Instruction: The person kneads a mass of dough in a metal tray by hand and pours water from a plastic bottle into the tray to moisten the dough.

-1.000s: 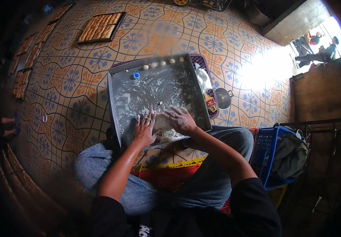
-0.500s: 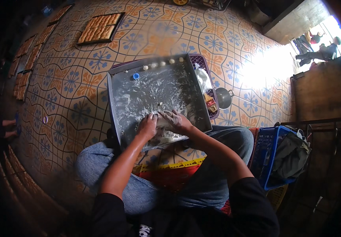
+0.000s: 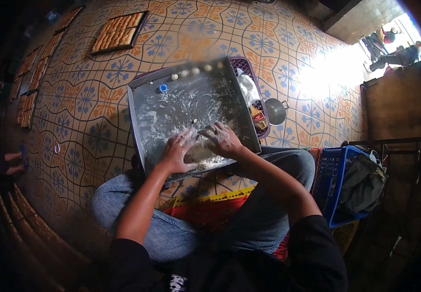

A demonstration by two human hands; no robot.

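Note:
Both flour-dusted hands are inside a large grey metal pan (image 3: 157, 117) on a purple crate (image 3: 242, 63). My left hand (image 3: 176, 151) is open, fingers apart, at the left of a flattened pale mass, seemingly dough (image 3: 200, 151), near the pan's front. My right hand (image 3: 222, 141) is open over that dough's right side, fingers slightly bent and spread. White flour is smeared across the pan floor. A small blue cap (image 3: 163, 88) and several small pale balls (image 3: 175, 77) sit along the pan's far side.
Bread trays (image 3: 118, 33) lie on the tiled floor. A pot (image 3: 275, 112) and packets (image 3: 257, 117) are right of the pan, beside a blue crate (image 3: 330, 185) with dark cloth. Another person's legs (image 3: 10, 160) show far left; people (image 3: 400, 56) are in the doorway.
My hands drew together over the dough half a second ago and are now spreading apart, the left moving leftward with fingers opening. The view has shifted slightly.

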